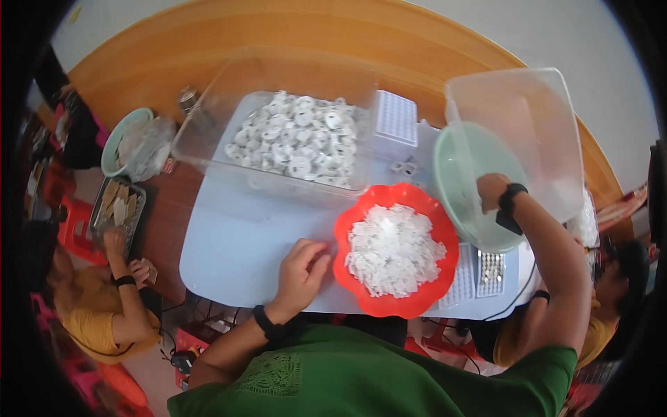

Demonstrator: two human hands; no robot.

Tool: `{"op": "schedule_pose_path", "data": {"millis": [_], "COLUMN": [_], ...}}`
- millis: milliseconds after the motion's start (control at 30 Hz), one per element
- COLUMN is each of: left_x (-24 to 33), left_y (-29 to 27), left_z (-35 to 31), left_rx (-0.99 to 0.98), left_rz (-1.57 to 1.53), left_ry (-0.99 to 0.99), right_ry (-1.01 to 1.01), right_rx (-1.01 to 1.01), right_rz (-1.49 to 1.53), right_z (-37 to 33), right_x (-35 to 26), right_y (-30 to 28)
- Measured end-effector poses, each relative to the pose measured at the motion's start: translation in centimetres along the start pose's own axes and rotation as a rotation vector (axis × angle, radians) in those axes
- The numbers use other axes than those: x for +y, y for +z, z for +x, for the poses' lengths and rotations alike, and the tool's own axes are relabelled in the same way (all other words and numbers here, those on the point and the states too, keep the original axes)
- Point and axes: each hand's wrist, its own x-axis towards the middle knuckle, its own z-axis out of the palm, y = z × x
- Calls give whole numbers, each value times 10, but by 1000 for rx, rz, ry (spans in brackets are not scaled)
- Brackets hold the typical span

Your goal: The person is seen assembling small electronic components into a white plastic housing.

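Observation:
My left hand [300, 272] rests over the light blue table, just left of a red scalloped bowl [451, 260]. Its fingers are loosely bent, the thumb a little apart, with nothing seen in them. A heap of small flat white pieces [396, 250] fills that bowl. My right hand [492, 191] reaches down into a pale green basin [451, 184] at the right, and its fingertips are hidden. Behind the bowl, a large clear plastic bin [278, 179] holds many round white plastic parts [299, 139]. Another clear bin [556, 90] stands tilted against the basin.
White gridded trays [396, 115] are stacked between the bins. By the front edge lies a tray of small metallic pieces [490, 272]. Co-workers sit left [104, 313] and right [604, 299]. The left one handles pieces beside a dark basket [135, 222]. A wooden panel [313, 28] stands behind.

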Motion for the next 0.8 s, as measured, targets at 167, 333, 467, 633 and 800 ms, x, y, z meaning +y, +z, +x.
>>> {"op": "schedule_pose_path", "data": {"millis": [167,333,467,633,800], "left_x": [2,1,0,-14,9], "left_y": [-1,0,-1,-4,-12], "left_z": [-2,0,-2,-6,-12], "left_rx": [28,15,20,51,124], "left_rz": [-43,-28,-60,-178,-277], "left_ry": [-5,48,27,-19,74], "right_ry": [-3,71,102,-50,-323], "right_rx": [162,367,766,878,887], "right_rz": [15,140,393,847,1142], "right_z": [14,-14,-89,-178,-220], "right_x": [1,31,18,-39,-118], "right_y": [18,-15,-63,-73,-37]}}
